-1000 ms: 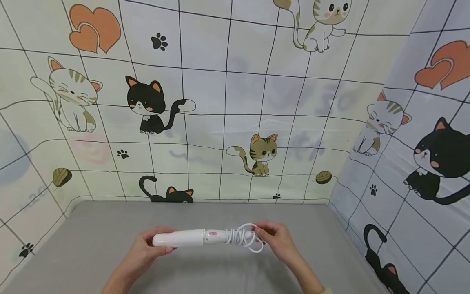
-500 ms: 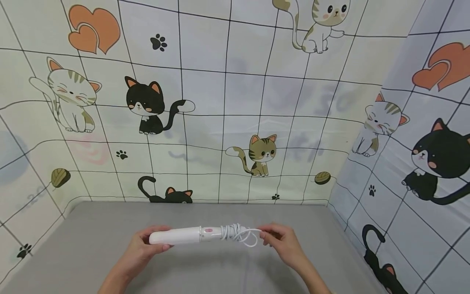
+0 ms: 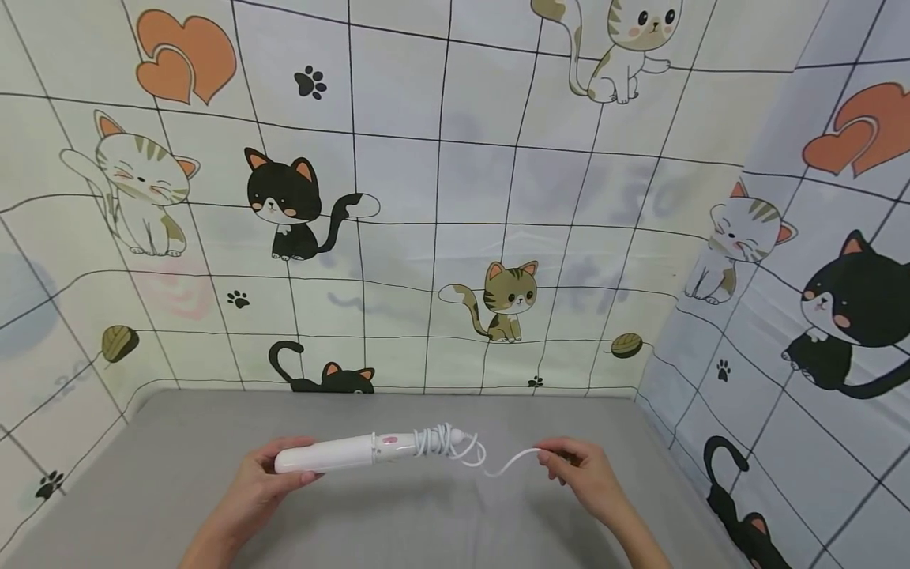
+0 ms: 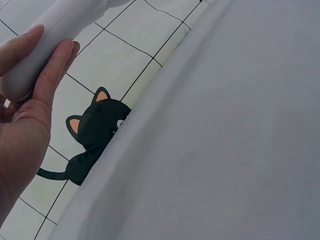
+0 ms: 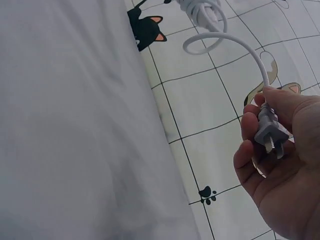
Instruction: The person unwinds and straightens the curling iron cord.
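My left hand [image 3: 257, 480] holds the thick end of a white wand-shaped electric appliance [image 3: 334, 454] above the grey surface. Its thin end points right, with a small pink mark near the middle and the white power cord [image 3: 434, 441] wound round it. In the left wrist view the thumb and fingers curl about the rounded end. To the right, my right hand [image 3: 588, 478] pinches the cord's free end. A two-pin plug [image 5: 271, 131] shows between those fingers in the right wrist view. The loose cord curves between the coils and that hand.
A grey cloth-covered tabletop [image 3: 412, 521] lies beneath both hands. Behind and to the right rise white grid-patterned cloth walls [image 3: 398, 182], printed with cartoon cats, hearts and paw prints.
My right hand has moved right, drawing the cord's plug end away from the coils, so a longer loose length shows. My left hand has shifted slightly left with the appliance.
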### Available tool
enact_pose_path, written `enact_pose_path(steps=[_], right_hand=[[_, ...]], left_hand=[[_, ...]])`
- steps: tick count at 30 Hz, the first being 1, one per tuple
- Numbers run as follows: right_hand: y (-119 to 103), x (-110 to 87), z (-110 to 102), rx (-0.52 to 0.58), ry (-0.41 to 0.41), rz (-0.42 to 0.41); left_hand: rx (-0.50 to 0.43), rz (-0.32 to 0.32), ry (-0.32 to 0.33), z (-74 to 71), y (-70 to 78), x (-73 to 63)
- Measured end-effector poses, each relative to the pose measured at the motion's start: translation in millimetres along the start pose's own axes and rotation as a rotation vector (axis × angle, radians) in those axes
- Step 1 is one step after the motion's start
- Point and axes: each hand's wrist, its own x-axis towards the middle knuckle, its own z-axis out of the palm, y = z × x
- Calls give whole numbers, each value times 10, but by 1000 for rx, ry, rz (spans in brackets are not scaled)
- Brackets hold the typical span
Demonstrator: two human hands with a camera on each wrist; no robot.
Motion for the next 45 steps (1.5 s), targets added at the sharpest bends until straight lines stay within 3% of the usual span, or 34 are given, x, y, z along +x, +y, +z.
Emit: enact_pose_path(steps=[8, 19, 24, 37, 45], right_hand=[[137, 16, -45, 25, -108, 26], [247, 23, -165, 0, -157, 45], [295, 11, -199, 42, -208, 46], [420, -5, -262, -10, -181, 46], [346, 7, -209, -45, -175, 44]], left_hand=[[0, 4, 4, 11, 19, 3], [-30, 69, -33, -43, -20, -11], [-25, 49, -23, -36, -24, -2], [2, 11, 14, -9, -24, 3], [21, -12, 47, 15, -18, -9]])
